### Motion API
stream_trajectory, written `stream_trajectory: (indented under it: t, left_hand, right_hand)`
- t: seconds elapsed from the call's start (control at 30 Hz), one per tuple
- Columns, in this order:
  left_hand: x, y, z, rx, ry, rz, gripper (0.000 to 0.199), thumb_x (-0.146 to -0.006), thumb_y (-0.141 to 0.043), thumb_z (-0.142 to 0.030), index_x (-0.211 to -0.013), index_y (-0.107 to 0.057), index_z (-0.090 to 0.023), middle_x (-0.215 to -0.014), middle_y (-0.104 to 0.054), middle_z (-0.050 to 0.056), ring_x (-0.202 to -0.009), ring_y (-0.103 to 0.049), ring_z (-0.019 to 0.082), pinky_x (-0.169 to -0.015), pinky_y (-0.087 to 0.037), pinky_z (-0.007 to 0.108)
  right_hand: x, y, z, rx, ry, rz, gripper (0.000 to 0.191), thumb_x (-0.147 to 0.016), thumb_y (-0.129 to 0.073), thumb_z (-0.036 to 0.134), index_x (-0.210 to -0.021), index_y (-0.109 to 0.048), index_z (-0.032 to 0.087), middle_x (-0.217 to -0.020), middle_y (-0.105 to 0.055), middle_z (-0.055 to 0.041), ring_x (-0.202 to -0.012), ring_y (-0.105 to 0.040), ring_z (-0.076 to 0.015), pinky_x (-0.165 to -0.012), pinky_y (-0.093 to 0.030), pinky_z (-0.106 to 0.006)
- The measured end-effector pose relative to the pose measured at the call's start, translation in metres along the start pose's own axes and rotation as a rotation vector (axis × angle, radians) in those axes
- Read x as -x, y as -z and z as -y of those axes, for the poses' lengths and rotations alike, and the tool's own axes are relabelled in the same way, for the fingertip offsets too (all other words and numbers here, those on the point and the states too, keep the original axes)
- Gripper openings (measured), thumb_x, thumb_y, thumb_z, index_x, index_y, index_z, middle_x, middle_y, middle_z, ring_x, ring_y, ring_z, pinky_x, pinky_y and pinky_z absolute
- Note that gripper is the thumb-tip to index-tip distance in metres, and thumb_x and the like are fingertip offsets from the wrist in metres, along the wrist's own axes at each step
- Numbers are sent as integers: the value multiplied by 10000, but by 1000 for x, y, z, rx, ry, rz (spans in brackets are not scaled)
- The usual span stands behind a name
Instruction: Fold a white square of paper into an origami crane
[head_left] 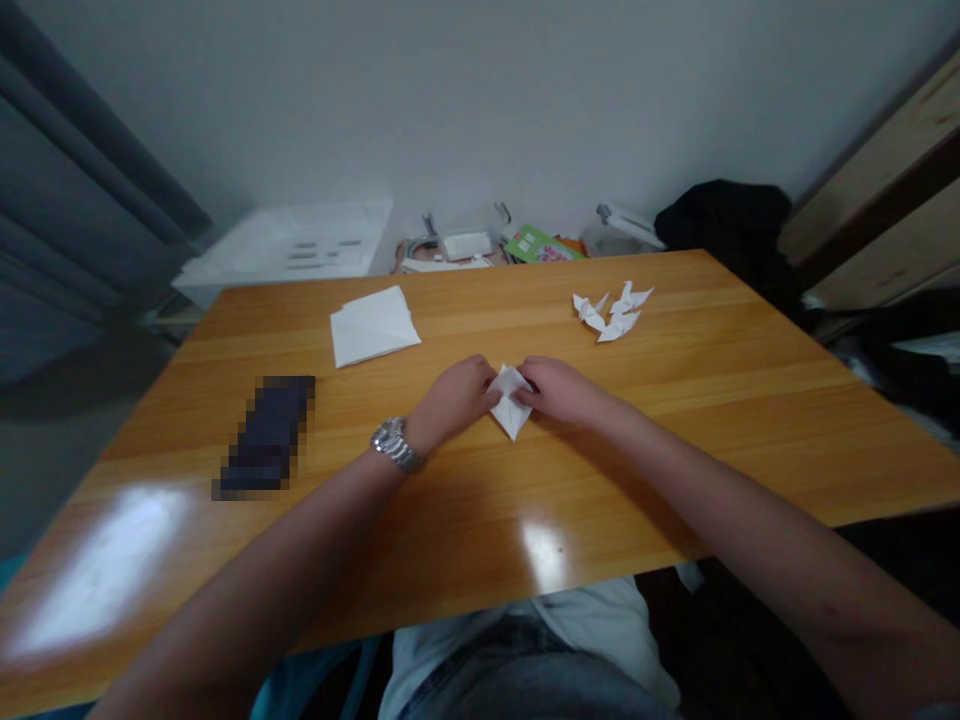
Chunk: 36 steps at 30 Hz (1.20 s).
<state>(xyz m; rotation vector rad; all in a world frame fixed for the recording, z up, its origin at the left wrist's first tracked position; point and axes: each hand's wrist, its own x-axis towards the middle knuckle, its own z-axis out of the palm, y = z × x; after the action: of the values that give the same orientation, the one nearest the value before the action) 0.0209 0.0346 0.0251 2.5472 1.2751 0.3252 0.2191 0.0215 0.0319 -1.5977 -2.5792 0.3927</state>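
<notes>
Paper (513, 418), folded diamond-shaped, pinched between my left hand (455, 401) and right hand (561, 391); folded figures (619, 320) at one o'clock.

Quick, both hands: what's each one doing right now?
Left hand: fingers closed on the left side of the folded white paper.
Right hand: fingers closed on the right side of the same paper.
</notes>
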Motion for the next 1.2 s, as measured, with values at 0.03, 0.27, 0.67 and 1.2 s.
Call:
stream_trajectory:
  t: [0.03,0.27,0.67,1.2]
  left_hand:
    - [-2,0,0,6,14,3,154,-890,-564,-240,-879,-691,-153,-931,-660,78,-815,-616,193,-721,-457,298]
    - [-8,6,-1,-3,65,63,166,-860,-575,-247,-849,-700,-138,-910,-700,100,-759,-624,191,-682,-448,294]
    - [-26,22,-4,51,92,224,248,-795,-680,-187,-1038,-717,-151,-1013,-756,85,-836,-683,203,-695,-449,269]
    - [-72,39,-2,-102,233,645,336,-787,-701,-467,-879,-709,-144,-812,-736,76,-587,-596,144,-565,-389,241]
  right_hand:
    - [-1,2,0,4,-5,16,170,-917,-624,263,-943,-715,122,-952,-711,-115,-840,-630,-202,-706,-380,-272]
    - [-12,12,1,-10,-60,159,199,-913,-611,273,-985,-745,145,-976,-764,-110,-813,-670,-200,-669,-395,-266]
    - [-34,25,3,42,-103,276,293,-830,-713,277,-1100,-744,169,-1125,-752,-143,-977,-702,-272,-743,-468,-289]
    - [-73,38,0,-195,-330,721,370,-777,-804,322,-1060,-722,98,-772,-735,-51,-661,-675,-152,-692,-543,-273]
